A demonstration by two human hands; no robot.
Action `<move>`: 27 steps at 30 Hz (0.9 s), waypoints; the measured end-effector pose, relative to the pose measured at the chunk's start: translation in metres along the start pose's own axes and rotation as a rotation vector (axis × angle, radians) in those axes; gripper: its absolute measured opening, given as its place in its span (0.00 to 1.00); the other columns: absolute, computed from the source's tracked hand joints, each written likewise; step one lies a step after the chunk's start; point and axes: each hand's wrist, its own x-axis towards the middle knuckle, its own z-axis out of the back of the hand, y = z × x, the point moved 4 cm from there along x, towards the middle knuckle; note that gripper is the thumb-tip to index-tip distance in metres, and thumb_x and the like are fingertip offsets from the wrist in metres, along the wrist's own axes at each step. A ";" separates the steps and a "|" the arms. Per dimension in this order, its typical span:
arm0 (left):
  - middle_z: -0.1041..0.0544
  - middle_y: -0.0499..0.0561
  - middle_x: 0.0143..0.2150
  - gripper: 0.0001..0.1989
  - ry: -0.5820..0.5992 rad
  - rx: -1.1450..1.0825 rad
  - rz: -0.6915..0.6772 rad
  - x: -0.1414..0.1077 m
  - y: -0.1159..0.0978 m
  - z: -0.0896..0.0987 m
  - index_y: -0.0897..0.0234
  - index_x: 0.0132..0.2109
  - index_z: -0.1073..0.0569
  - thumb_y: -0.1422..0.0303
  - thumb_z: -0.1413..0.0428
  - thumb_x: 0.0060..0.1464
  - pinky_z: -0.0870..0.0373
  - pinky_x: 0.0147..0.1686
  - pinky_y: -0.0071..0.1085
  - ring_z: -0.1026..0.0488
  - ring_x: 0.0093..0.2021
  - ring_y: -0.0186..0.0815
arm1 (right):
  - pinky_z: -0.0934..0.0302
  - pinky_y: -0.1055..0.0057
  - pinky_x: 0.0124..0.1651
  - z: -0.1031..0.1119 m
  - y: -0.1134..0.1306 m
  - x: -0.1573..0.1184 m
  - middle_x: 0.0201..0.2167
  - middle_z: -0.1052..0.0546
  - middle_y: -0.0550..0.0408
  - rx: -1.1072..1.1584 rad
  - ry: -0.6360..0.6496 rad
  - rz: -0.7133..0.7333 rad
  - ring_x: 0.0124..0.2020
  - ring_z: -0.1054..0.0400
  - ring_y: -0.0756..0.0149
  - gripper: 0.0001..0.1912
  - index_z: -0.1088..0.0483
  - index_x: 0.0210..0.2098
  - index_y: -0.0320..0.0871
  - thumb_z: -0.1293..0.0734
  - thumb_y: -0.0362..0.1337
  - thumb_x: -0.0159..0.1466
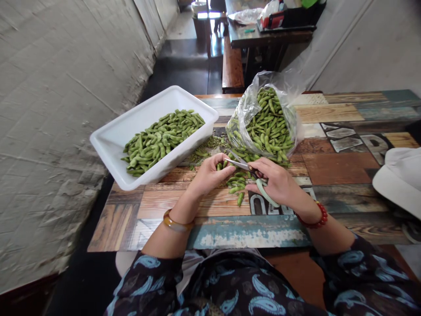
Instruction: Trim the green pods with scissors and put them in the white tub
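The left hand (213,173), palm inward, pinches a green pod (221,165) over the table (210,206); the right hand (274,181) angles in from the right, fingers around open scissors (241,165) beside it

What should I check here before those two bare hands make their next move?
1. Green pod in left hand: ok, at the fingertips.
2. Silver-bladed scissors in right hand: ok, held.
3. Fingers clear of blades: not ok, the tips are right by the left fingertips.
4. Room in white rectangular plastic tub: ok, partly filled.
5. Clear plastic bag open: ok.
6. Scissors' sharpness: cannot tell.
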 end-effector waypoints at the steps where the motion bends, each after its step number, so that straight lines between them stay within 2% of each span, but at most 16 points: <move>1: 0.28 0.48 0.30 0.10 0.015 0.026 -0.007 0.000 -0.001 -0.001 0.66 0.32 0.28 0.64 0.38 0.53 0.37 0.36 0.27 0.33 0.33 0.32 | 0.32 0.62 0.41 -0.001 0.000 0.000 0.45 0.26 0.49 0.001 0.003 0.001 0.38 0.30 0.60 0.25 0.32 0.56 0.44 0.26 0.42 0.61; 7: 0.27 0.48 0.30 0.10 0.057 0.054 -0.020 0.000 -0.003 -0.006 0.67 0.32 0.28 0.65 0.38 0.53 0.37 0.37 0.28 0.33 0.33 0.32 | 0.32 0.61 0.43 -0.004 0.000 0.000 0.47 0.25 0.48 0.006 0.018 0.024 0.42 0.28 0.57 0.26 0.32 0.56 0.44 0.26 0.42 0.61; 12: 0.27 0.49 0.31 0.10 0.070 0.029 -0.038 0.000 -0.004 -0.006 0.67 0.33 0.27 0.64 0.38 0.53 0.37 0.38 0.29 0.33 0.34 0.33 | 0.32 0.63 0.39 -0.003 0.002 0.000 0.44 0.25 0.48 0.007 0.014 0.050 0.36 0.29 0.60 0.23 0.31 0.55 0.43 0.28 0.43 0.63; 15: 0.28 0.48 0.30 0.11 0.051 0.006 -0.039 0.000 -0.005 -0.006 0.67 0.31 0.27 0.63 0.37 0.52 0.37 0.37 0.29 0.33 0.33 0.32 | 0.31 0.62 0.40 -0.002 0.002 0.000 0.44 0.24 0.47 0.008 -0.003 0.077 0.37 0.28 0.59 0.20 0.30 0.54 0.43 0.29 0.42 0.65; 18: 0.30 0.47 0.28 0.13 0.015 -0.108 0.012 -0.001 -0.001 -0.006 0.67 0.30 0.29 0.62 0.36 0.51 0.39 0.31 0.27 0.36 0.28 0.29 | 0.30 0.60 0.45 -0.002 0.002 0.000 0.45 0.23 0.46 -0.009 -0.044 0.103 0.43 0.26 0.56 0.19 0.30 0.53 0.43 0.29 0.42 0.65; 21: 0.31 0.43 0.24 0.14 -0.023 -0.314 0.121 -0.002 0.006 -0.007 0.65 0.34 0.32 0.61 0.36 0.50 0.45 0.22 0.23 0.40 0.21 0.25 | 0.30 0.60 0.46 -0.001 0.000 0.000 0.44 0.23 0.46 -0.050 -0.106 0.086 0.43 0.26 0.55 0.19 0.30 0.52 0.42 0.29 0.43 0.65; 24: 0.30 0.41 0.23 0.16 -0.058 -0.472 0.187 -0.002 0.009 -0.006 0.63 0.35 0.34 0.62 0.35 0.49 0.53 0.17 0.21 0.44 0.16 0.22 | 0.31 0.60 0.44 0.002 -0.002 0.001 0.42 0.23 0.46 -0.078 -0.152 0.063 0.40 0.27 0.56 0.20 0.31 0.52 0.41 0.29 0.43 0.64; 27: 0.27 0.44 0.24 0.16 -0.062 -0.584 0.171 0.000 0.007 -0.004 0.64 0.36 0.34 0.64 0.35 0.47 0.54 0.16 0.20 0.44 0.15 0.21 | 0.31 0.62 0.39 0.003 -0.001 0.001 0.41 0.25 0.48 -0.077 -0.135 0.049 0.33 0.30 0.61 0.21 0.31 0.52 0.41 0.28 0.42 0.63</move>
